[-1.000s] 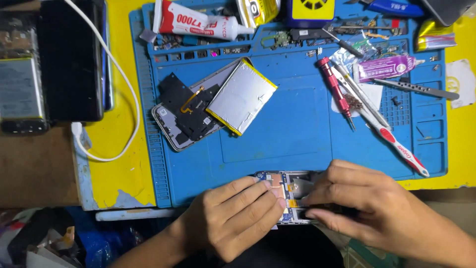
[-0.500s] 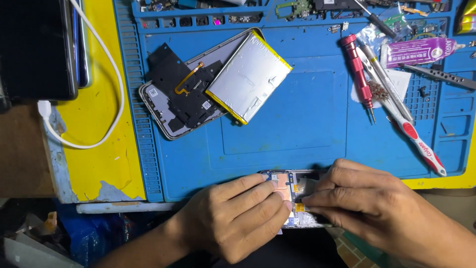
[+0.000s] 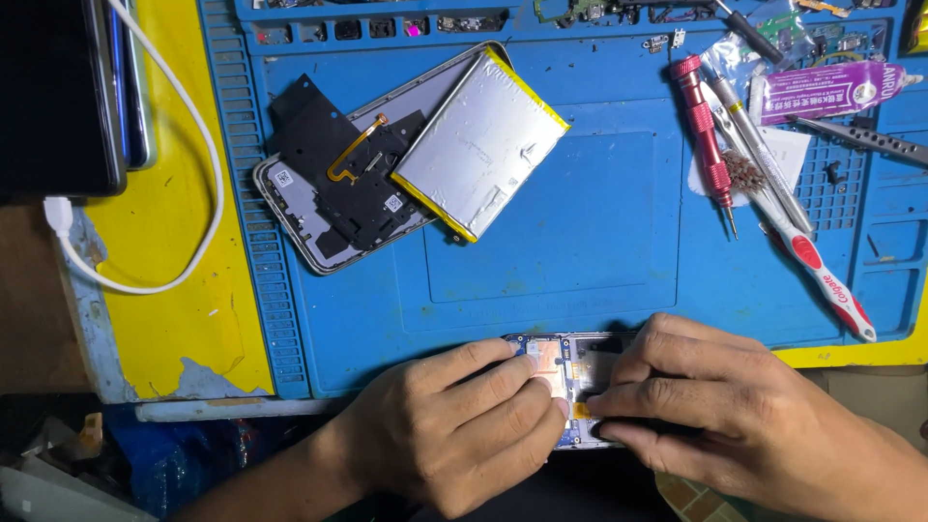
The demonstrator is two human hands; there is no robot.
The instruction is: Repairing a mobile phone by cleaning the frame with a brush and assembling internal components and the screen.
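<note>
Both hands, left hand [image 3: 454, 425] and right hand [image 3: 735, 416], press fingers together onto one opened phone [image 3: 570, 372]; one battery [image 3: 480, 143] lies apart.

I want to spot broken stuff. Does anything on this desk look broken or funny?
Yes. The opened phone lies with its back off, and its silver battery sits crooked, lifted half out of it. The yellow table cover is chipped at its front edge.
</note>
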